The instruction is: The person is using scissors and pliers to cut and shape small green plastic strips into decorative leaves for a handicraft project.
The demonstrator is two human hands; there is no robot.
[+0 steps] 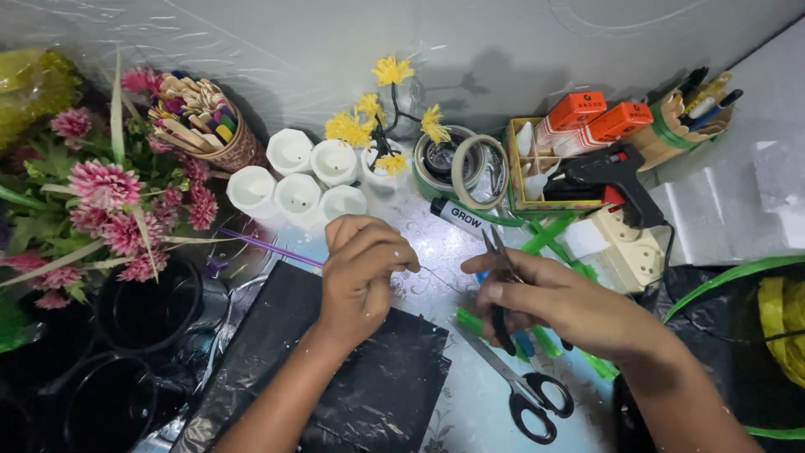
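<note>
**Pinching thin wire, pliers closed on the other end**

Starting far left: pink artificial flowers point(105, 189) with green leaves, above black pots point(138, 315). Just right of the blooms, a patterned cup of coloured sticks point(201, 122), then a cluster of white ribbed cups point(298, 180) against the wall. Below these, a purple straw point(268, 249) and a sheet of black plastic point(369, 377) on the table.

Left hand point(360, 273) over the black sheet's upper edge, fingers curled shut, thumb and forefinger pinching one end of a thin wire point(440, 278). Wire stretched nearly level across the gap toward the other hand.

Behind, small yellow flowers point(377, 126) on dark stems, rolls of tape point(465, 168) beside them.

Right hand point(558, 306) wrapped tight around black-handled pliers point(501, 277), tips pointing up and away; whether the tips actually bite the wire cannot be told. Just below the hand, black-handled scissors point(520, 386) lying flat, blades shut.

Further right: a box of small supplies point(545, 164), a black glue gun point(616, 180), a white power strip point(629, 243), a pen holder point(688, 113), then green strips point(729, 277) and yellow material point(784, 323) at the edge.
</note>
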